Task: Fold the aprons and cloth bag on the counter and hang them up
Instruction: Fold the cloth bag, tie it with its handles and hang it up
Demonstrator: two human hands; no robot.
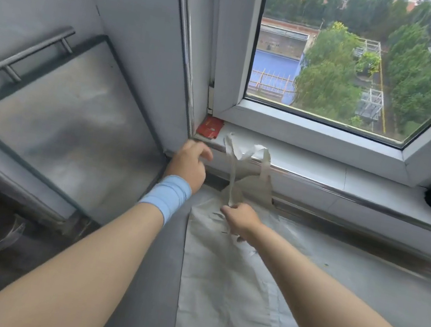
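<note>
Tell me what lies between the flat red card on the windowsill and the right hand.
In the head view, the beige cloth bag's long strap runs between the flat red card and the right hand, which pinches it.

A plain off-white cloth bag [229, 294] lies on a mid-grey surface [154, 281]. Its straps [264, 168] are a slightly darker beige. A light blue band [165, 198] wraps the left wrist. The window frame [313, 134] is white. A small red packet [210, 127] sits in the sill's corner. The cupboard door [53, 119] is pale grey, with a brushed silver handle [30, 52]. Outside, the trees [331, 77] are green.
</note>
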